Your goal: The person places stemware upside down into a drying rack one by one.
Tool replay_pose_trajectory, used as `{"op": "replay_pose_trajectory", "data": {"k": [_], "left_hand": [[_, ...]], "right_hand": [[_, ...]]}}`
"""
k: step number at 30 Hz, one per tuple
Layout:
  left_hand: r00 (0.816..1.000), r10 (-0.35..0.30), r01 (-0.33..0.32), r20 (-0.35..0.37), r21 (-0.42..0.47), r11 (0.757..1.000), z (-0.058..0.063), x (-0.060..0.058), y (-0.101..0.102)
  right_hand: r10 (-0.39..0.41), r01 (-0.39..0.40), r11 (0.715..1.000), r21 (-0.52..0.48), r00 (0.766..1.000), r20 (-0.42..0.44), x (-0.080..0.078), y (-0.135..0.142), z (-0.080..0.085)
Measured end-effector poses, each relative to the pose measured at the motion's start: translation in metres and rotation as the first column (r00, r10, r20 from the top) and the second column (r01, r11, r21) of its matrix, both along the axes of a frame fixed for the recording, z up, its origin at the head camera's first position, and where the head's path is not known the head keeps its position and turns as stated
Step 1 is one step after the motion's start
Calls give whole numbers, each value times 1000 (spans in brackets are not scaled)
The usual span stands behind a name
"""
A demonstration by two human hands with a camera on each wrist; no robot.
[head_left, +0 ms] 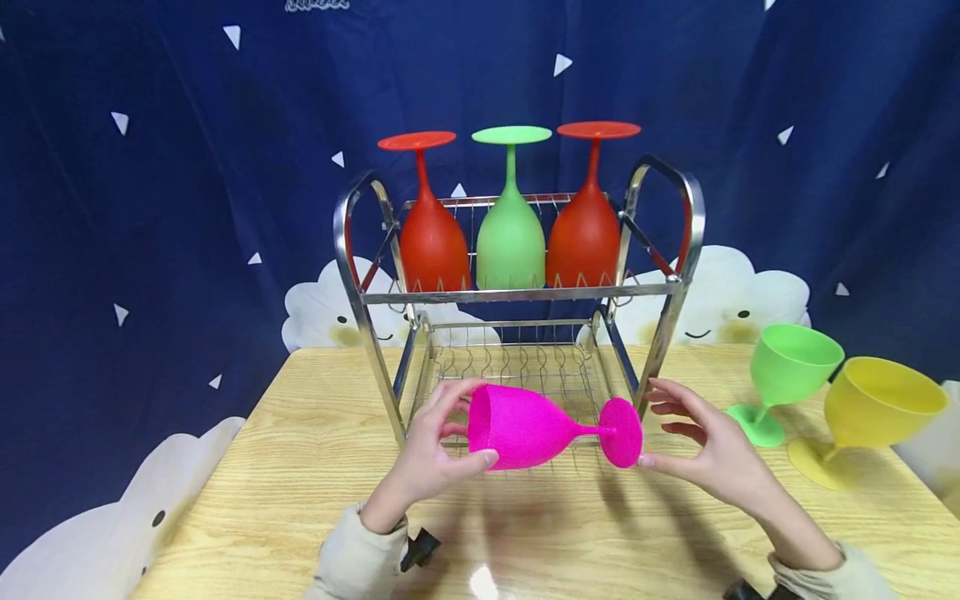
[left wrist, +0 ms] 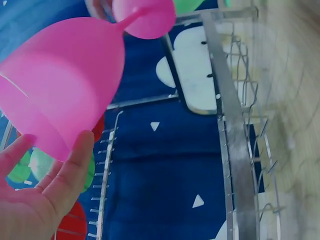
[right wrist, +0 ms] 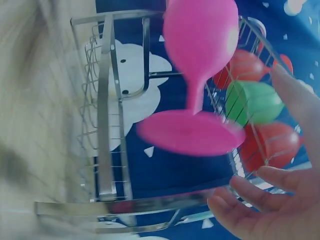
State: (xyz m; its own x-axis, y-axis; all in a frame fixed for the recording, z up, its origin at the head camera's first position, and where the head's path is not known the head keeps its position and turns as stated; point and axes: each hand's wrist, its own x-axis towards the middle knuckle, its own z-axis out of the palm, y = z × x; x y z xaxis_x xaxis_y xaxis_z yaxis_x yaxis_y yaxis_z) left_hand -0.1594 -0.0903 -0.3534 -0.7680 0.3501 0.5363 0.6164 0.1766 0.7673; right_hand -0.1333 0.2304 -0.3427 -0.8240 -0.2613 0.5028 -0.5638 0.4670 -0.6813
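Note:
A bright pink plastic goblet (head_left: 525, 427) lies sideways in the air in front of the rack, its mouth to the left and its round foot to the right. My left hand (head_left: 435, 442) grips the bowl near the rim, thumb at the front and fingers behind. Close to the foot, my right hand (head_left: 708, 450) has its fingers spread; in the right wrist view a gap shows between these fingers (right wrist: 265, 192) and the pink foot. On the rack's upper tier, a red goblet (head_left: 435, 242), a light green goblet (head_left: 511, 237) and another red goblet (head_left: 585, 237) stand upside down.
The two-tier metal dish rack (head_left: 517, 293) stands on a wooden table (head_left: 300, 492), with a wire lower tier (head_left: 517, 367). To the right, a green goblet (head_left: 791, 375) and a yellow goblet (head_left: 877, 408) stand upright. A dark blue curtain (head_left: 187, 167) hangs behind.

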Motion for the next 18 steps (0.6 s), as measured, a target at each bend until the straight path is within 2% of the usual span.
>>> {"op": "replay_pose_trajectory", "data": {"k": [4,10,12,14,16,18], "left_hand": [[1000,-11,12,-12,90,996,3,0,-8],[994,-66,84,-84,233,969,3,-1,-7],[988,-97,128,-121,280,952,0,-1,-3],[979,-123,169,-161,316,934,-2,-2,3],[972,-142,200,-187,340,919,-5,-2,10],[967,-150,216,-204,352,911,-8,-2,18]], "right_hand": [[88,-77,989,-127,993,81,-2,7,-10],[259,-219,940,-262,957,132,-7,2,-28],[329,-275,909,-314,935,131,-9,-4,-32],[407,-339,861,-378,906,113,-10,-12,-34],[470,-389,804,-450,879,80,-12,-21,-33],[524,-427,733,-530,851,40,-14,-30,-32]]}}
